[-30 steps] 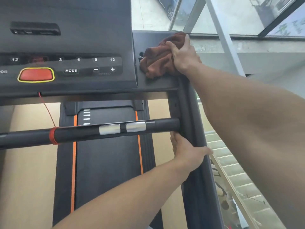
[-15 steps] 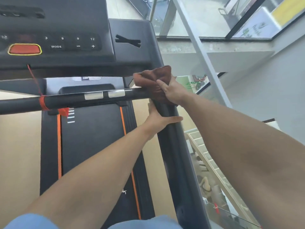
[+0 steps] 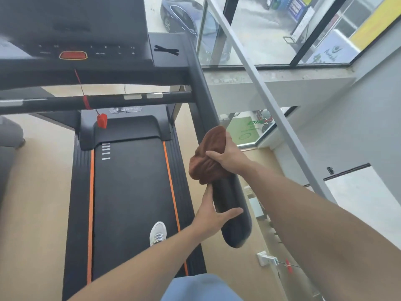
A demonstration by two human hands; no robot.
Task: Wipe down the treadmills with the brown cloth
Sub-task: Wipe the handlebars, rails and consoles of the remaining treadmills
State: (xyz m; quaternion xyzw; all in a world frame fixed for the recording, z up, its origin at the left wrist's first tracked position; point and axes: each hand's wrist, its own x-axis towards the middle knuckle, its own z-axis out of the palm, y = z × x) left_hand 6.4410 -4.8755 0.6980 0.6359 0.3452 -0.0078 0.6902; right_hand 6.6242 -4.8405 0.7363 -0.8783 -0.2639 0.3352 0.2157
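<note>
Brown cloth [image 3: 208, 157], bunched up, wraps the treadmill's [image 3: 130, 192] right handrail [image 3: 230, 205] about midway down. The right hand [image 3: 230, 158] grips the cloth against the rail, fingers curled over the folds. Just below it, the left hand [image 3: 213, 211] rests on the bare rail near its rounded end, fingers straight along the inner side and thumb spread across the top. A white shoe [image 3: 158, 233] stands on the black belt. The red safety clip [image 3: 102, 121] hangs below the crossbar, probably on its cord.
</note>
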